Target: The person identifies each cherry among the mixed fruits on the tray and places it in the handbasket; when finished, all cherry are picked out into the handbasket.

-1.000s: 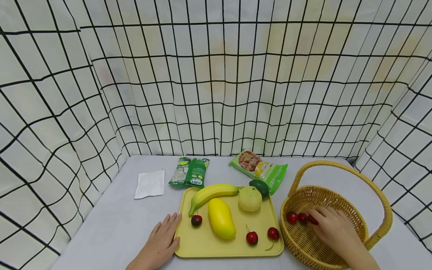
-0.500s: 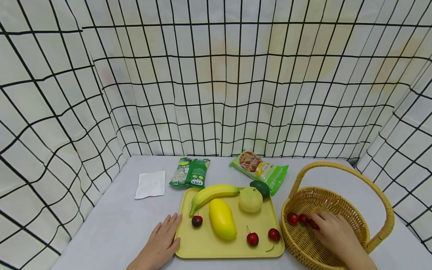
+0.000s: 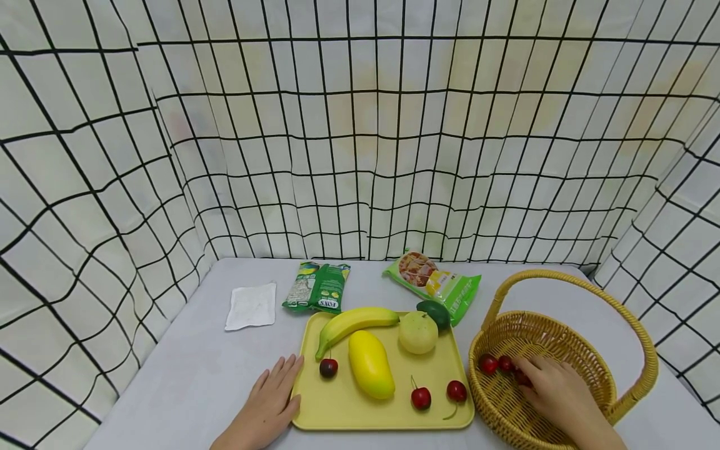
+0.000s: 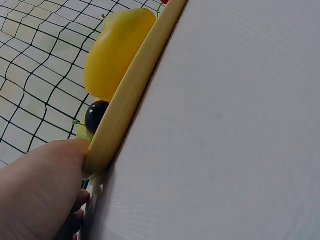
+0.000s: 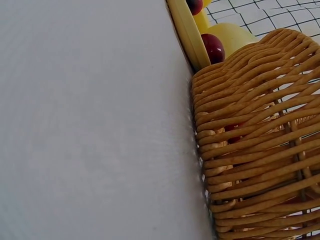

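Note:
My left hand (image 3: 266, 402) rests on the white table with fingers extended, against the left edge of the yellow tray (image 3: 337, 415). In the left wrist view its thumb touches the tray's corner. On the right, my right hand (image 3: 557, 389) reaches down into a wicker basket (image 3: 599, 356) and pinches a dark red cherry (image 3: 522, 378), partly hidden by the fingers. Two more cherries (image 3: 488, 364) lie beside it in the basket. The basket's woven side hides this hand in the right wrist view.
The tray bears a banana (image 3: 354, 322), a yellow mango (image 3: 371, 365), a pale round fruit (image 3: 418, 332), a dark green fruit (image 3: 434, 312) and three stemmed cherries (image 3: 420, 398). Behind lie a green packet (image 3: 317, 287), a light green bag (image 3: 435, 282) and a white cloth (image 3: 250, 306). The basket handle (image 3: 619, 312) arches up.
My right hand has shifted slightly lower in the basket, with the cherry at its fingertips lower too. The left hand stays against the tray.

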`<state>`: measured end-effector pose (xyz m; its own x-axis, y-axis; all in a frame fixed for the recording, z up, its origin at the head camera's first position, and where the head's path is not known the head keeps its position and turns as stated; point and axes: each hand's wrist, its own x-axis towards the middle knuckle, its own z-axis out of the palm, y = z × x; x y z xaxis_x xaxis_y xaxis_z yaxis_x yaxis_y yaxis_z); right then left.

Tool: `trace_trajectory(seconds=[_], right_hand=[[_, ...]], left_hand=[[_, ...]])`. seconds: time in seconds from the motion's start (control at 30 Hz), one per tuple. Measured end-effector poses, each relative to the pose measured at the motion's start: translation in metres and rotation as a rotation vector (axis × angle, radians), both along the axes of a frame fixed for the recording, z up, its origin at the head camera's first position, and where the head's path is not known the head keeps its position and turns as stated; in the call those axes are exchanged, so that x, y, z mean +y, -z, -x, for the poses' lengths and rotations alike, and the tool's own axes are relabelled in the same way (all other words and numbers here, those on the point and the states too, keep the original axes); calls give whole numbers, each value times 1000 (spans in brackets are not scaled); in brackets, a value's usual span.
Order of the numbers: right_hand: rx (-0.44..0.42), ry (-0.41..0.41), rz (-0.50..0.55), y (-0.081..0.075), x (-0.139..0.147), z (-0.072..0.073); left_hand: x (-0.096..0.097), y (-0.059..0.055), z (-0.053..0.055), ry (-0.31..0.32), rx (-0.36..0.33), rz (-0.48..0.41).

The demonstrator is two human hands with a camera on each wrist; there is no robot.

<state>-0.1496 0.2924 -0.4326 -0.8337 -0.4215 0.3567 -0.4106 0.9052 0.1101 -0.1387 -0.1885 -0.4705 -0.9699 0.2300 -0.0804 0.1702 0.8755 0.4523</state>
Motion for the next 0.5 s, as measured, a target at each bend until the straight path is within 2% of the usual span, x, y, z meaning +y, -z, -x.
trace_trajectory(seconds=[0.5], right_hand=[[39, -15, 15, 0, -2, -2]], left_hand=[[0, 1, 0, -2, 7, 4]])
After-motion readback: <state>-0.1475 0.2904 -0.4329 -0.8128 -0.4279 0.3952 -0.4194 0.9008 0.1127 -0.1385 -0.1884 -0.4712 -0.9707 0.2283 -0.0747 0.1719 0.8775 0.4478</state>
